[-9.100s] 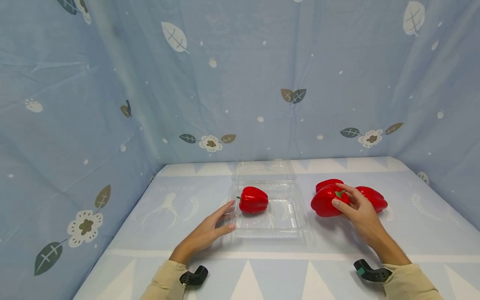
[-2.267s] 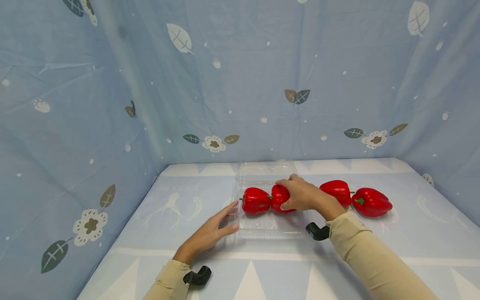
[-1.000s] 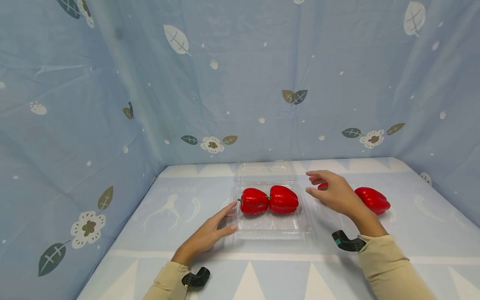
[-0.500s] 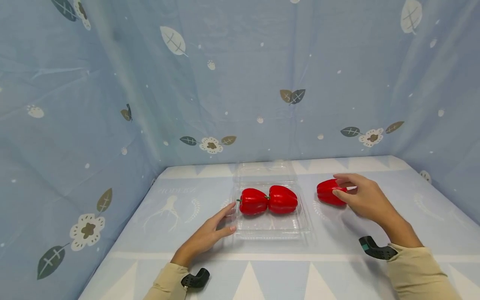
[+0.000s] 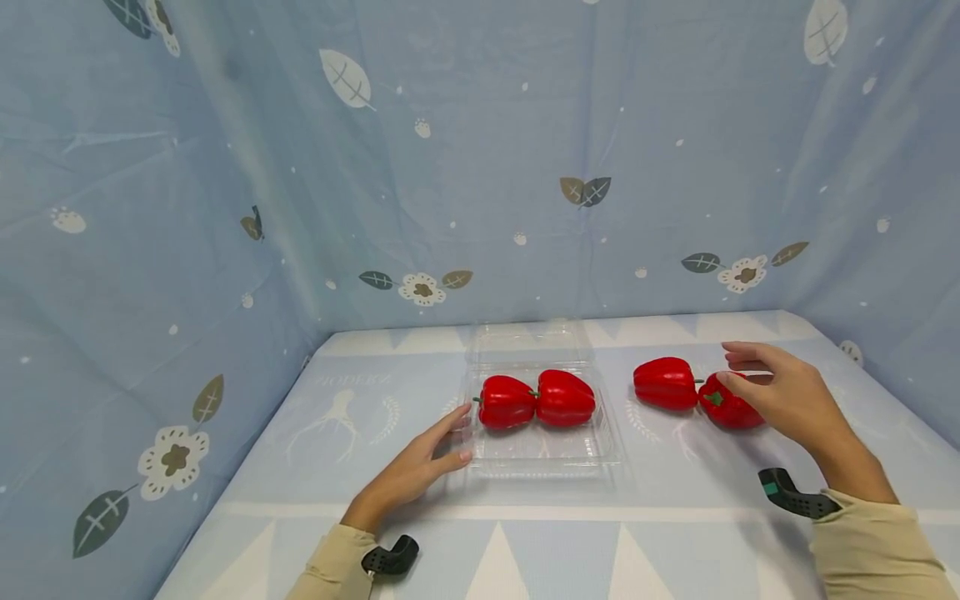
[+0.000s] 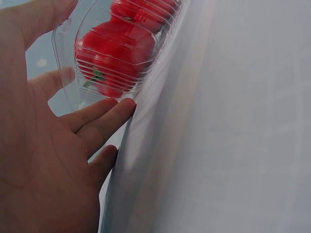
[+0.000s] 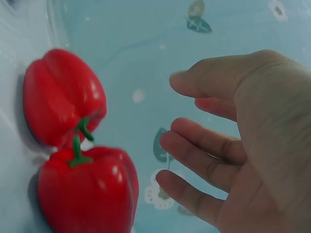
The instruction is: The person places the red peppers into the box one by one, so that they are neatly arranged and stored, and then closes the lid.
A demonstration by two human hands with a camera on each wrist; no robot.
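Two red bell peppers, a left one (image 5: 507, 402) and a right one (image 5: 566, 399), lie side by side in a clear plastic clamshell box (image 5: 540, 450). My left hand (image 5: 411, 468) touches the box's left side with its fingers spread and straight; the left wrist view shows the fingertips (image 6: 127, 104) at the ribbed wall. On the right lie two more bell peppers, one (image 5: 665, 383) nearer the box and one (image 5: 729, 403) farther right. Over the farther one hovers my right hand (image 5: 798, 396), its fingers relaxed and holding nothing, as the right wrist view shows.
The box's clear lid (image 5: 531, 342) lies folded back behind it. A pale patterned cloth (image 5: 337, 492) covers the table. Blue printed curtains (image 5: 480, 150) stand at the back and both sides. Each wrist wears a black camera (image 5: 795, 493).
Earlier the right hand set a second bell pepper into the box beside the first. It then let go and moved right, over the farther pepper. The left hand has stayed at the box.
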